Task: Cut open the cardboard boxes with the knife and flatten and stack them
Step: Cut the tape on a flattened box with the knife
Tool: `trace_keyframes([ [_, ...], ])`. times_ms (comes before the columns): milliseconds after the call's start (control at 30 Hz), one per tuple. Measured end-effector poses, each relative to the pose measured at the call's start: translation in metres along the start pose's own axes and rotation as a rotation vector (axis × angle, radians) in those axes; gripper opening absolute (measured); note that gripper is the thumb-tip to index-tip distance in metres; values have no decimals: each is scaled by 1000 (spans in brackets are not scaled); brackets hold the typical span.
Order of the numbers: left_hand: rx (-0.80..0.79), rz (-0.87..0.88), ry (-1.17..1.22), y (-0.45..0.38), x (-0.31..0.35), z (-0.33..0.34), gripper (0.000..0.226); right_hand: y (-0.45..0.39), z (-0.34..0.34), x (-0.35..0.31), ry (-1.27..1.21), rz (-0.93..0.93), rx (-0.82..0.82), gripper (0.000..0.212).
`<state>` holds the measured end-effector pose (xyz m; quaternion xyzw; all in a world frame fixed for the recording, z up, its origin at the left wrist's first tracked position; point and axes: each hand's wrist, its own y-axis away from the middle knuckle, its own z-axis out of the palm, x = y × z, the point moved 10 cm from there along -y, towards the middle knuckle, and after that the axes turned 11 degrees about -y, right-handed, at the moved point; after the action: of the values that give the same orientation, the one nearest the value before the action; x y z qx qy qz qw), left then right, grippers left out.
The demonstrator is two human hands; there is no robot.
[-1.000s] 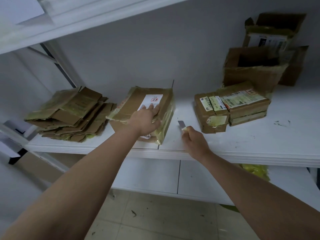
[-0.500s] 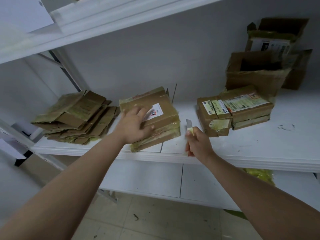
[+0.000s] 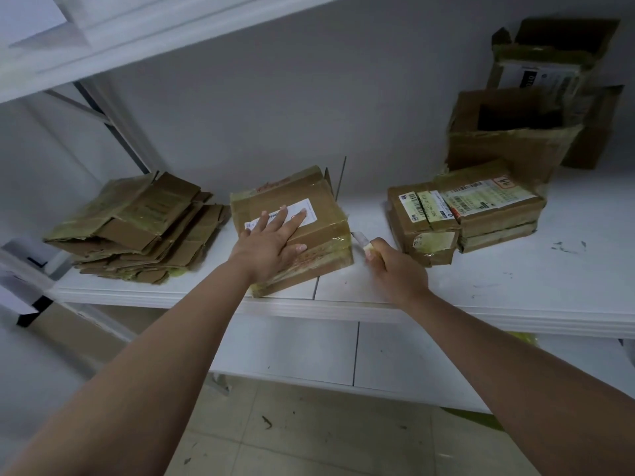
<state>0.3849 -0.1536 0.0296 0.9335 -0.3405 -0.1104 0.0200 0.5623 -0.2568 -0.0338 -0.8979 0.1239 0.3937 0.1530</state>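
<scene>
A taped brown cardboard box (image 3: pixel 318 235) with a white label lies flat on the white shelf (image 3: pixel 481 286), near its front edge. My left hand (image 3: pixel 271 240) presses on the box top with straight, spread fingers. My right hand (image 3: pixel 395 266) grips a knife (image 3: pixel 360 239) just right of the box, and the short blade tip points at the box's right edge. To the left lies a stack of flattened cardboard (image 3: pixel 137 228).
Two taped boxes (image 3: pixel 464 214) with labels sit to the right on the shelf. Behind them stand opened, torn boxes (image 3: pixel 515 132) against the wall. Another shelf board runs overhead, a lower one below, with tiled floor underneath.
My left hand turned the box and laid it flat with the label up. My right hand brought the knife blade closer to the box's right edge.
</scene>
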Motion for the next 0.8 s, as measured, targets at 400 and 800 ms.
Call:
trace_keyframes([
  [400,19,-15,29,-2,-2,1,61,-5,1,0,173,-54,-54,20],
  [800,-2,-5,40,-2,-3,-2,61,0,15,-10,394,-119,-191,13],
])
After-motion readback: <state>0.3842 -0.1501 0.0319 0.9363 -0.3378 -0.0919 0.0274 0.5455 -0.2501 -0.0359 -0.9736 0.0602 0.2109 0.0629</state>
